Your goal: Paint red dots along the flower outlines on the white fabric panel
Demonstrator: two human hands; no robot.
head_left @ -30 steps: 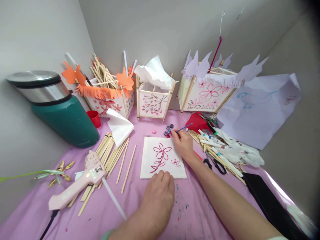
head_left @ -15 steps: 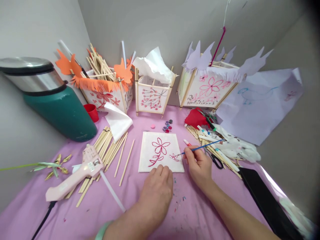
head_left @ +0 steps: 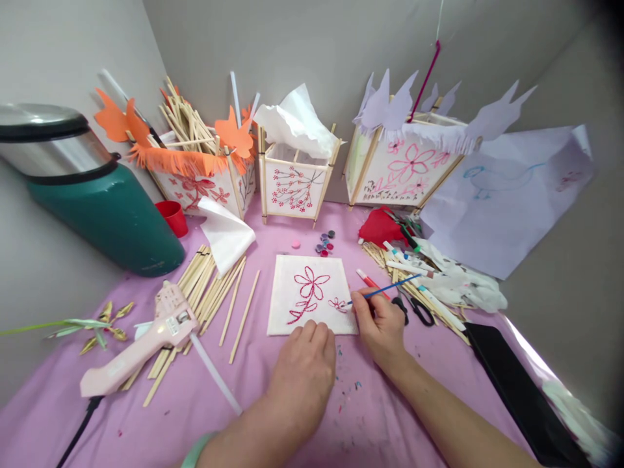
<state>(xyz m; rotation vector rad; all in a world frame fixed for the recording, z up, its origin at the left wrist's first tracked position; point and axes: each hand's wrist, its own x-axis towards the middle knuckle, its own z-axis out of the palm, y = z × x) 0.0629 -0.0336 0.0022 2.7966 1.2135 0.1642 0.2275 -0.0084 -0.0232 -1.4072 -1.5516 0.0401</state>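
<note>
A white square panel [head_left: 283, 286] lies flat, with a large dark-pink flower on a leafy stem and a smaller flower beside it. My left hand [head_left: 306, 370] is closed at the panel's bottom edge, fingers curled together with their tips hidden. In a pinch, my right hand [head_left: 380, 325] holds a slim blue paintbrush [head_left: 397, 283]. Its tip meets the small flower at the panel's right side. Just above that hand lies a red marker [head_left: 371, 282]. Small paint pots [head_left: 324, 244] and a pink disc [head_left: 296, 244] sit behind the panel.
Left are a glue gun [head_left: 141, 348], bamboo sticks [head_left: 199, 273], a green bottle [head_left: 107, 221] and a red cup [head_left: 173, 218]. Decorated lanterns [head_left: 295, 188] stand along the wall. Rightward lie scissors [head_left: 423, 313], a red cloth-like piece [head_left: 380, 227] and a flat black object [head_left: 511, 390].
The brush is tilted a little differently, its handle end further left, and my right hand has shifted slightly left. The whole view has moved a little. My left hand stays at the panel's edge.
</note>
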